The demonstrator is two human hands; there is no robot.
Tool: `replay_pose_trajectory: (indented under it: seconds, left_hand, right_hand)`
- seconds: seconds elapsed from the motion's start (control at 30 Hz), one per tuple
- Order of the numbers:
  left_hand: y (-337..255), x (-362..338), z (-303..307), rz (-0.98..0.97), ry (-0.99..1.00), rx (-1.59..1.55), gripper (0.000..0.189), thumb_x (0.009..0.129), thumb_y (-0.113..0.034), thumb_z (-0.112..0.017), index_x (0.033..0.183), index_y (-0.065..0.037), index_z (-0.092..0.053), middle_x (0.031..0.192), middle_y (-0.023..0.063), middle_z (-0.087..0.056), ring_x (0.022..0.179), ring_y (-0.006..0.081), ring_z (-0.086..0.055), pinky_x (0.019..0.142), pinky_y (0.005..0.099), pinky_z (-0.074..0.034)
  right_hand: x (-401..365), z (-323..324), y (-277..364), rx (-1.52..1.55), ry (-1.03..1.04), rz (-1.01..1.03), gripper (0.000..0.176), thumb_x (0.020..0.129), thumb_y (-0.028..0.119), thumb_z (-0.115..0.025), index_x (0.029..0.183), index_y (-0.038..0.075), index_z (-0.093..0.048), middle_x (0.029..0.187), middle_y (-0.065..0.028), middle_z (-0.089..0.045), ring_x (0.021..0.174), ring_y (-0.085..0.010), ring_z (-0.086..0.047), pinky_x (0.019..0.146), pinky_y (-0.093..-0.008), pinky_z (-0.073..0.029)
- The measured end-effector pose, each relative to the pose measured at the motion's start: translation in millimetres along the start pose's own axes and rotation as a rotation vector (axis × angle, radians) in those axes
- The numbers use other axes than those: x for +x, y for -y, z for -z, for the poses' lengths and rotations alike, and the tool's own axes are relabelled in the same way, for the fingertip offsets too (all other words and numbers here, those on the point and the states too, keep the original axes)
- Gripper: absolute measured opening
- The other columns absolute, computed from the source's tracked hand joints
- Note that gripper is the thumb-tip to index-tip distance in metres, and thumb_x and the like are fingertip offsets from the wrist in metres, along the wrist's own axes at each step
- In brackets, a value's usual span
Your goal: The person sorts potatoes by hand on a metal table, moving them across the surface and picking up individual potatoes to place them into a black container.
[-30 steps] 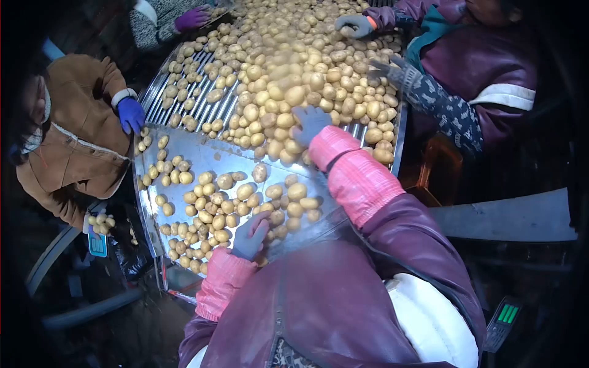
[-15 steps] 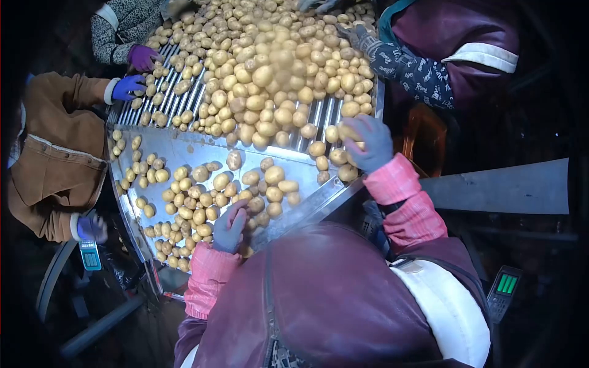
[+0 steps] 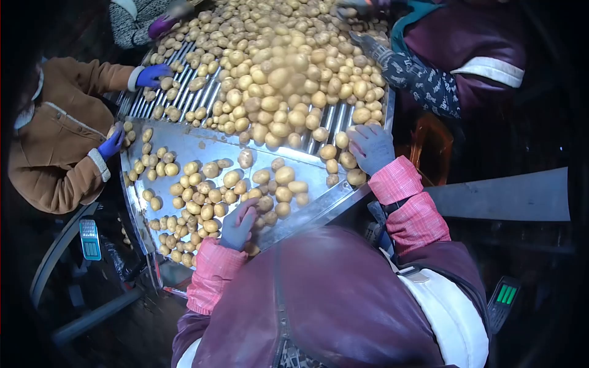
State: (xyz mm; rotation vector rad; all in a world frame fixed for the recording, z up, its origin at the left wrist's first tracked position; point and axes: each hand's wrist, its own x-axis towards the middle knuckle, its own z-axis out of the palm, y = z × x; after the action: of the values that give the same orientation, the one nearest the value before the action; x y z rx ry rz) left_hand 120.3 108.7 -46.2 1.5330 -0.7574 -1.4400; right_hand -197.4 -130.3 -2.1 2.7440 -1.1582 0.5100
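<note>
Dim room (image 3: 527, 132), metal tray (image 3: 184, 138) and rollers (image 3: 339, 115) beneath potatoes (image 3: 279, 130)

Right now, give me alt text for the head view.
The wearer's gloved right hand is at the near right corner of metal rollers heaped with potatoes, the left hand beside more on a metal surface. Co-workers' gloved hands flank the rollers.

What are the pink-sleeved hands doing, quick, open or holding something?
Left hand: loosely open by potatoes, nothing seen in it.
Right hand: at more potatoes; can't tell if it's holding one.
</note>
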Motion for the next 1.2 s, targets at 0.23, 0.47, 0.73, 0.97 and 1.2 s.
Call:
replay_pose_trajectory:
  seconds: [0.23, 0.47, 0.73, 0.97, 1.2]
  left_hand:
    - [-3, 0, -7, -0.047, 0.028, 0.034, 0.034, 0.099, -0.024, -0.054, 0.128, -0.006, -0.058, 0.088, -0.0044, -0.06, 0.055, 0.0025, -0.042, 0.048, 0.0184, -0.034]
    - [11, 4, 3, -0.071, -0.026, -0.003, 0.034, 0.099, -0.022, -0.053, 0.127, -0.004, -0.059, 0.092, -0.0007, -0.062, 0.067, 0.0045, -0.05, 0.059, 0.0198, -0.042]
    - [15, 12, 10, -0.073, -0.016, 0.014, 0.033, 0.1, -0.022, -0.052, 0.126, -0.003, -0.059, 0.097, -0.0001, -0.065, 0.084, 0.0067, -0.056, 0.073, 0.0226, -0.047]
    - [-38, 42, -18, -0.756, 0.141, 0.867, 0.043, 0.093, -0.023, -0.057, 0.131, -0.003, -0.055, 0.119, 0.0157, -0.062, 0.106, 0.0323, -0.058, 0.092, 0.0436, -0.045]
    - [-44, 68, -45, -0.918, 0.302, 1.252, 0.06, 0.088, -0.038, -0.058, 0.136, -0.004, -0.048, 0.143, 0.0226, -0.043, 0.137, 0.041, -0.036, 0.114, 0.0534, -0.024]
  right_hand:
    - [93, -76, 50, 0.222, -0.01, 0.098, 0.046, 0.08, 0.027, -0.065, 0.123, 0.016, -0.056, 0.11, -0.0106, -0.057, 0.098, -0.0331, -0.058, 0.083, -0.0456, -0.047]
    - [93, -86, 77, 0.257, 0.248, 0.065, 0.05, 0.079, 0.023, -0.065, 0.127, 0.016, -0.055, 0.117, -0.0114, -0.056, 0.11, -0.032, -0.055, 0.087, -0.0469, -0.044]
    - [9, 10, 54, 0.194, 0.15, 0.204, 0.045, 0.073, 0.019, -0.067, 0.118, 0.018, -0.061, 0.114, -0.0092, -0.057, 0.1, -0.0308, -0.057, 0.081, -0.0433, -0.046]
    - [-42, -14, 32, 0.05, 0.148, 0.156, 0.036, 0.074, 0.02, -0.067, 0.11, 0.017, -0.063, 0.116, -0.0087, -0.057, 0.11, -0.0304, -0.055, 0.086, -0.0448, -0.044]
    - [-28, -2, 35, 0.217, 0.123, 0.083, 0.036, 0.074, 0.018, -0.067, 0.109, 0.015, -0.063, 0.115, -0.01, -0.057, 0.106, -0.0328, -0.055, 0.085, -0.0455, -0.044]
